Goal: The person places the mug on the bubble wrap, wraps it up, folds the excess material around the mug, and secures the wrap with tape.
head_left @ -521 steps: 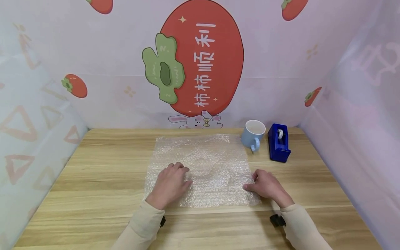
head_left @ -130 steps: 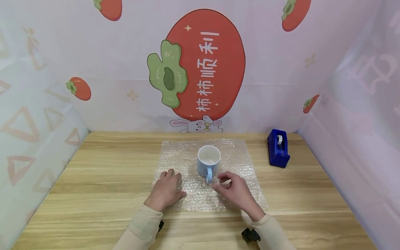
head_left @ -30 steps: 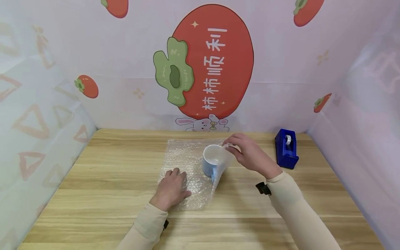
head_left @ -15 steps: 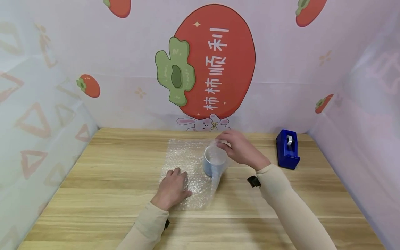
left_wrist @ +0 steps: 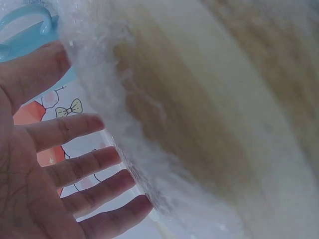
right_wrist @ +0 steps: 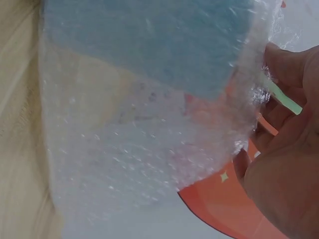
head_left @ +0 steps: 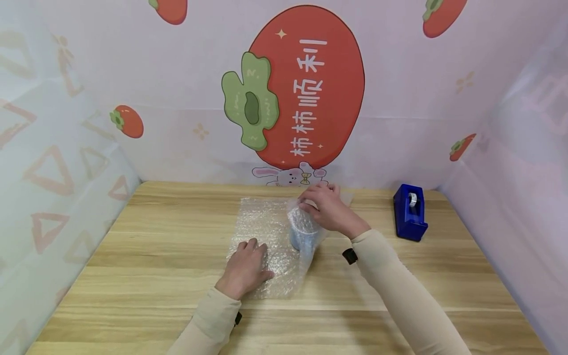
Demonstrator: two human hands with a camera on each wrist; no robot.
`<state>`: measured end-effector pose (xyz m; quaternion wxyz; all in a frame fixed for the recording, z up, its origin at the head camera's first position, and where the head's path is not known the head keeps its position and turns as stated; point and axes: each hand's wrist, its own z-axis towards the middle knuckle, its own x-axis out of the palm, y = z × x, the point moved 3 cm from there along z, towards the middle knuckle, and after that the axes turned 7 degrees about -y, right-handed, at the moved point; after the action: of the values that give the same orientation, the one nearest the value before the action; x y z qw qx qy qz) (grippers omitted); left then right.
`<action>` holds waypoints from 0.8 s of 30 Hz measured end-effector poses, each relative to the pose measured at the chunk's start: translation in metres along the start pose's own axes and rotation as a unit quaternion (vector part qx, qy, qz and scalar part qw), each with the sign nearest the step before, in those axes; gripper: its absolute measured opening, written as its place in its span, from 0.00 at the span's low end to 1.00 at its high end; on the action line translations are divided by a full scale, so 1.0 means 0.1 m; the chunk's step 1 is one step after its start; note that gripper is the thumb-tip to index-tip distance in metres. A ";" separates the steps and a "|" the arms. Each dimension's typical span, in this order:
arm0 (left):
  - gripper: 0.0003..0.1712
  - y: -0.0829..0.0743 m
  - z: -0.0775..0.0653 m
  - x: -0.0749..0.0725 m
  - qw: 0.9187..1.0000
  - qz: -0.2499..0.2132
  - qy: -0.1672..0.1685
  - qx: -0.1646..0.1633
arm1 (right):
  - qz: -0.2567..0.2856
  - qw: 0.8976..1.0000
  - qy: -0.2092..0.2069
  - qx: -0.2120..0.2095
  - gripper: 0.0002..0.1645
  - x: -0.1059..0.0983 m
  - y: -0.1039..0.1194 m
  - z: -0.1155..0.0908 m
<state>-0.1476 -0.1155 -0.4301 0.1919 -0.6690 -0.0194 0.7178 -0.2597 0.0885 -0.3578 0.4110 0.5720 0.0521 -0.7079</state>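
Note:
A light blue mug [head_left: 297, 238] stands upright on a sheet of bubble wrap [head_left: 256, 219], whose right part is lifted and drawn over the rim. Through the film in the right wrist view the mug [right_wrist: 159, 42] looks blurred. My right hand [head_left: 329, 209] pinches the raised edge of the wrap above the mug's far right side. Fingers spread, my left hand [head_left: 245, 267] rests on the flat part of the wrap, left and in front of the mug. The left wrist view shows its straight fingers [left_wrist: 89, 164] against the wrap. The handle is veiled by the film in the head view.
On the right of the wooden table [head_left: 146, 266] stands a blue tape dispenser [head_left: 409, 217] with a small roll of tape [head_left: 412, 199]. A printed fabric backdrop [head_left: 186, 64] rises behind the table and along both sides.
The mug went from the table's back right onto the wrap. My right hand then lifted the wrap's right side and carried it leftward over the mug. My left hand stays on the wrap.

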 end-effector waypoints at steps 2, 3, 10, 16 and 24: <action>0.37 0.00 0.00 0.00 1.000 0.000 0.000 0.000 | 0.009 1.000 0.001 0.002 0.08 0.04 -0.02 0.00; 0.37 0.00 0.00 0.01 1.000 0.000 0.000 0.000 | 0.015 1.000 0.001 0.002 0.08 0.06 -0.02 0.00; 0.38 0.01 0.00 0.02 1.000 0.002 0.001 0.000 | 0.036 0.999 0.000 0.002 0.07 0.15 -0.07 0.01; 0.38 0.01 0.00 0.01 1.000 0.004 0.003 0.000 | 0.038 0.999 0.000 0.016 0.08 0.18 -0.07 0.05; 0.37 0.00 0.00 0.01 1.000 0.000 0.004 -0.001 | 0.027 0.998 -0.019 0.049 0.07 0.26 -0.08 0.08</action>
<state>-0.1474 -0.1157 -0.4311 0.1908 -0.6721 -0.0193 0.7152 -0.2707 0.0759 -0.3805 0.4020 0.5790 -0.0058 -0.7093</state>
